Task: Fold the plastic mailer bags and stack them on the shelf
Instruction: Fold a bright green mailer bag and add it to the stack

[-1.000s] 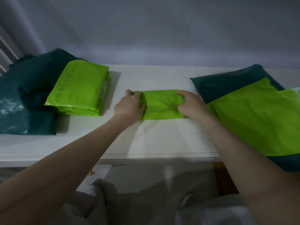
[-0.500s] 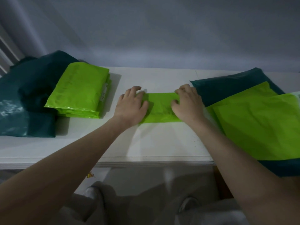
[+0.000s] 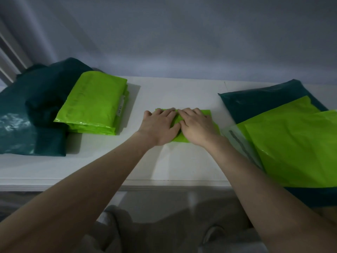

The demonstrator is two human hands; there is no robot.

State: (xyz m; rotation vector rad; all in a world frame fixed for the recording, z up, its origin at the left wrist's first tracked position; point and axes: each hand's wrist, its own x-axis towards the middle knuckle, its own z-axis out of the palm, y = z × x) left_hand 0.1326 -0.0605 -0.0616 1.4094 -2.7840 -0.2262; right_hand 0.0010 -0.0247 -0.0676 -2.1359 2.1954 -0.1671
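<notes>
Both hands are lying flat on a small folded green bag point(image 3: 209, 115) in the middle of the white shelf point(image 3: 182, 161). The left hand point(image 3: 160, 127) is pressing down on the bag's left part with its fingers stretched forward, and the right hand point(image 3: 197, 127) is doing the same just beside it, the two thumbs touching. Neither hand is curling round anything; both are spread open, palms down. Only the right edge and a strip of the near edge of the bag are showing from under them.

To the left, a stack point(image 3: 94, 105) of folded green bags is sitting on the shelf, leaning partly against a heap of dark teal bags point(image 3: 27, 110) at the far left. To the right, well apart from the hands, a flat unfolded green bag point(image 3: 295, 143) is lying over a teal bag point(image 3: 264, 101), with a pale flap point(image 3: 237, 141) showing along its left edge.

A grey wall point(image 3: 182, 42) is rising behind the shelf.
</notes>
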